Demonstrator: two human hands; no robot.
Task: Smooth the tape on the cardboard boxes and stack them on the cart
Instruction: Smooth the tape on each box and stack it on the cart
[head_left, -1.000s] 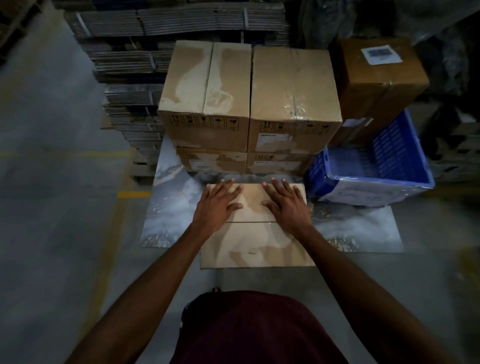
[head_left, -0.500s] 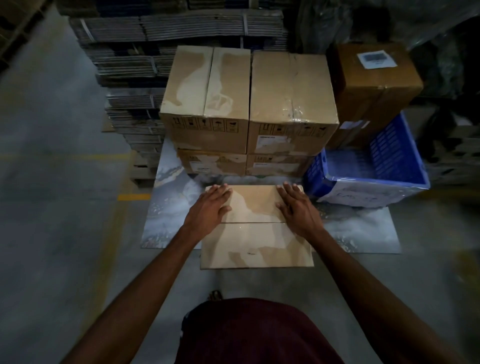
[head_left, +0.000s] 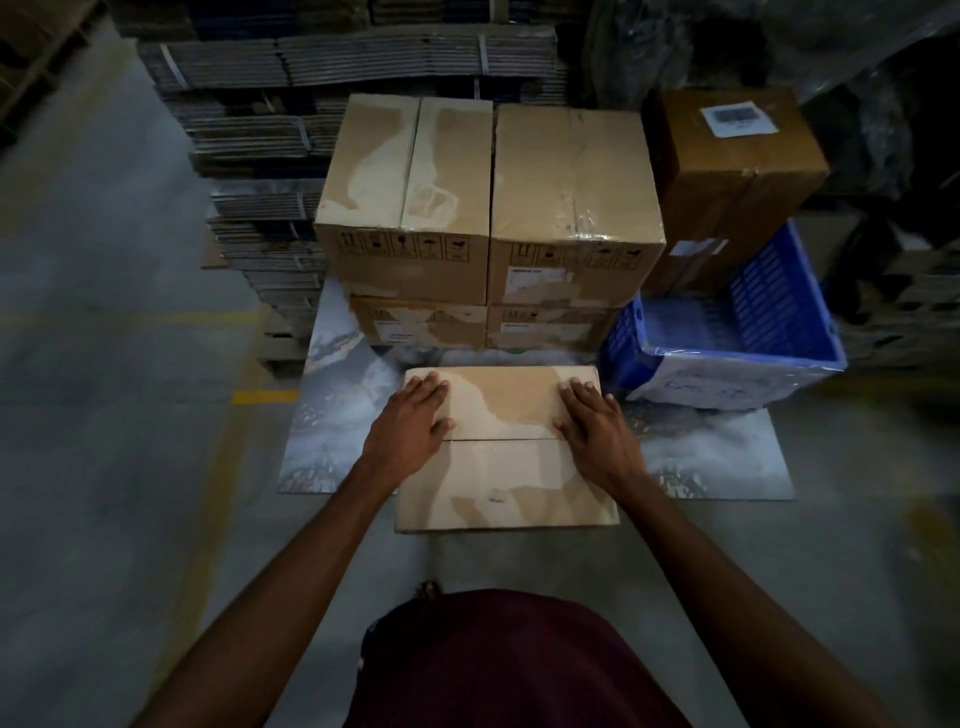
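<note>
Low box (head_left: 506, 467) on the floor at centre, right in front of the stack (head_left: 488, 208), far half resting over the marbled sheet (head_left: 711, 462). Taped seam across its top from left to right, flaps closed.

Left hand (head_left: 410, 431) flat on the left end of the top, fingers straight and together, tips near the far left corner; grip open, pressing only. Right hand (head_left: 597, 431) flat on the right end, fingers straight, tips near the far right corner; grip open too, nothing pinched. Both palms just beyond the seam, bare cardboard between them.

Stack just behind: two boxes side by side on top, two more under them, all on the sheet. Shiny tape down the right top box. Cart not to be told apart from here.

Blue crate (head_left: 737, 332) just right of the stack, tilted, white front facing this way. Darker brown box (head_left: 727, 171) behind the crate, white label on top. Bundled flat cardboard (head_left: 291, 104) piled behind and left of the stack. Yellow line (head_left: 265, 397) on the floor at left. Maroon cloth at the bottom edge.
</note>
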